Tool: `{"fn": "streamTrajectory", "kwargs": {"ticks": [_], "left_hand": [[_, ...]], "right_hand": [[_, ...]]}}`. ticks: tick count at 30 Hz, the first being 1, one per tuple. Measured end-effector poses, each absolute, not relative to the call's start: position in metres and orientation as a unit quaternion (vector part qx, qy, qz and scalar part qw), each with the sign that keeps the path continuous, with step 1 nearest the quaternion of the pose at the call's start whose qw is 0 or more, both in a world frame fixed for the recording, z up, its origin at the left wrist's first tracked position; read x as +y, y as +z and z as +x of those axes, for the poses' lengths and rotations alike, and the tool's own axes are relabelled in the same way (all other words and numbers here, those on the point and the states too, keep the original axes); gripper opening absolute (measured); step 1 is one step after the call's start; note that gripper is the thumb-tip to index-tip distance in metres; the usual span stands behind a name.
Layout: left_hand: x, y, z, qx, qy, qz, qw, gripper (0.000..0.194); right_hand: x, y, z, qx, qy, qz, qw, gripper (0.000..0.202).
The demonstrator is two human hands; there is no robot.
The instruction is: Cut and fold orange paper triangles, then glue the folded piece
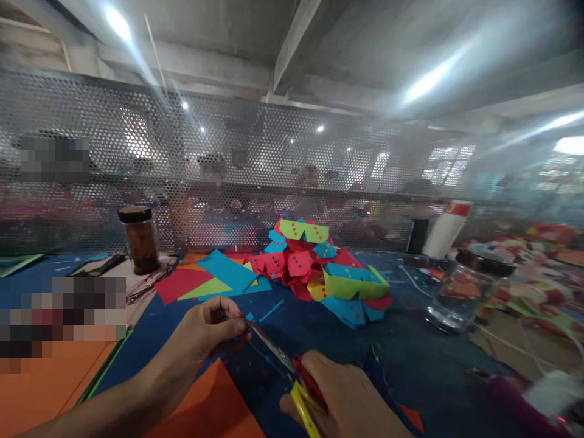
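At six o'clock, our right hand [342, 389] gripped red-and-yellow-handled metal scissors [283, 360], seemingly light, stiff, best held by the loops; our left hand [212, 325] pinched near the blade tips, contents unclear.

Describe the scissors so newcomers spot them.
Find the blue tabletop, then the right hand over its near side. That hand grips the scissors, which point toward the left hand; metal blades and red and yellow handles separate them from nearby paper.
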State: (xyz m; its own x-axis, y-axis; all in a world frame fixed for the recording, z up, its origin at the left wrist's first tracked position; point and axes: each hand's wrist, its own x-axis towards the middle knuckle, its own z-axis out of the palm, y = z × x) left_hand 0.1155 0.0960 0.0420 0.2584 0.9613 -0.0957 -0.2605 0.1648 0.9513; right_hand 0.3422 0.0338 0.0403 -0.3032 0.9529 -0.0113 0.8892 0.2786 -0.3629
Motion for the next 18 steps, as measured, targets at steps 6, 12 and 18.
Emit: {"fn": "streamTrajectory", "kwargs": {"ticks": [6,12,18], "left_hand": [[0.0972,0.0396,0.1157,0.375,0.479,0.429,0.668,0.039],[0.0983,0.0354,0.1159,0.359,0.486,0.416,0.679,0.040],[0.0967,0.0384,0.1170,0.359,0.494,0.410,0.677,0.039]], "right_hand": [[0.0347,0.0422,0.3413,-0.790,0.166,-0.584,0.091,0.026],[0.0359,0.0433,0.3387,-0.788,0.170,-0.584,0.094,0.026],[0.0362,0.0387,0.3416,-0.795,0.170,-0.572,0.111,0.029]]}}
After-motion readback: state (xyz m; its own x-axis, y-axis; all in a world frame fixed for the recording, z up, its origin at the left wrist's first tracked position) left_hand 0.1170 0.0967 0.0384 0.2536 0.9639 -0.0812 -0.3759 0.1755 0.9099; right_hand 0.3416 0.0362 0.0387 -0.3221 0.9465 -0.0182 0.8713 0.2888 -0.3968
